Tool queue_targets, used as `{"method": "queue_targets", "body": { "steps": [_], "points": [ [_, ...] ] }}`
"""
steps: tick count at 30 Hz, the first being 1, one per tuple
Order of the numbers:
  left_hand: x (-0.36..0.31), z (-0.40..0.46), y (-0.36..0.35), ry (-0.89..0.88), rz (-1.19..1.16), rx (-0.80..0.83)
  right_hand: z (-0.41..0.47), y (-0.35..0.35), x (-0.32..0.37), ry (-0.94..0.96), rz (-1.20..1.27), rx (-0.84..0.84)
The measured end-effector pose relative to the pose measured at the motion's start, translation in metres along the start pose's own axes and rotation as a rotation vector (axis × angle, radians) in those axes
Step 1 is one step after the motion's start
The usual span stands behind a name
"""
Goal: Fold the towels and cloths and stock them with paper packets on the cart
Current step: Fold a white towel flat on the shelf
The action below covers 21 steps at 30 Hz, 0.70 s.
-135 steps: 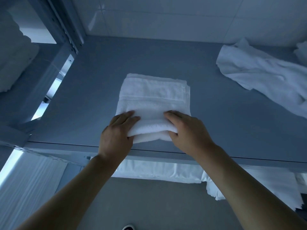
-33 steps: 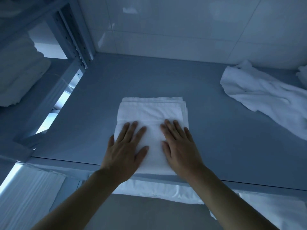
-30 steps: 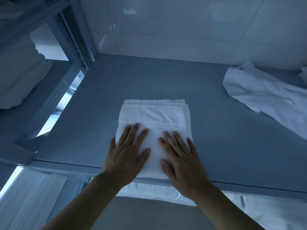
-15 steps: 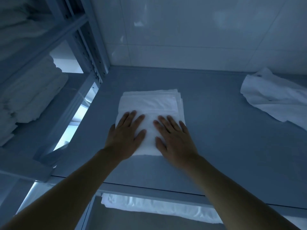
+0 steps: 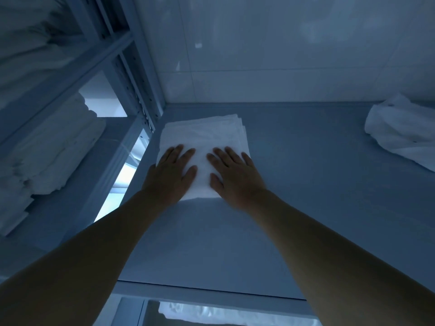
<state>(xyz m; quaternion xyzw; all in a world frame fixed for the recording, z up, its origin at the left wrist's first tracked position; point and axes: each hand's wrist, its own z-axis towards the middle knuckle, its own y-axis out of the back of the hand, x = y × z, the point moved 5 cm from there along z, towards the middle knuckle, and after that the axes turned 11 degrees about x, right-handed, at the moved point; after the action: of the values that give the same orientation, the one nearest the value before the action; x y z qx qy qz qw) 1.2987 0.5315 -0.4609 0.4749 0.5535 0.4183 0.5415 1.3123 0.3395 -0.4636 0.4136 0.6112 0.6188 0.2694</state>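
The tiled wall (image 5: 282, 55) fills the upper part of the view, pale and glossy, meeting the tabletop (image 5: 306, 184) along a straight seam. The tabletop is a flat grey-blue surface running from that seam down to its front edge low in the view. To the left stands a metal shelf rack (image 5: 113, 74) with slotted uprights, and on its shelves lie stacks of folded towels (image 5: 54, 149), white and thick, one pile above another.

Both forearms reach up from the bottom corners, stretched well out and converging toward the far left corner of the tabletop. At the far right a loose white cloth (image 5: 400, 135) lies crumpled on the tabletop, well apart from the hands. Below the front edge a strip of white linen (image 5: 223, 314) shows on a lower level.

The folded towel (image 5: 207, 135) lies flat on the tabletop near the back left corner, just beside the rack's upright and close to the wall. The left hand (image 5: 171, 175) lies palm down on its near left part, fingers straight and slightly spread, thumb pointing inward. The right hand (image 5: 235, 175) lies palm down on its near right part in the same way, fingers straight and fanned. Neither hand closes a grip on the towel; both press on it flat, side by side, thumbs near each other but apart.
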Motion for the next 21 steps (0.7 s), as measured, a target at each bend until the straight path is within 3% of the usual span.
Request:
{"method": "queue_targets", "body": {
  "steps": [16, 21],
  "points": [
    [0.046, 0.067, 0.011, -0.059, -0.009, -0.038, 0.076, 0.005, 0.005, -0.014, 0.03, -0.074],
    [0.042, 0.066, 0.012, 0.048, 0.114, -0.043, 0.084, 0.002, 0.003, -0.035, 0.011, -0.098]
  ]
}}
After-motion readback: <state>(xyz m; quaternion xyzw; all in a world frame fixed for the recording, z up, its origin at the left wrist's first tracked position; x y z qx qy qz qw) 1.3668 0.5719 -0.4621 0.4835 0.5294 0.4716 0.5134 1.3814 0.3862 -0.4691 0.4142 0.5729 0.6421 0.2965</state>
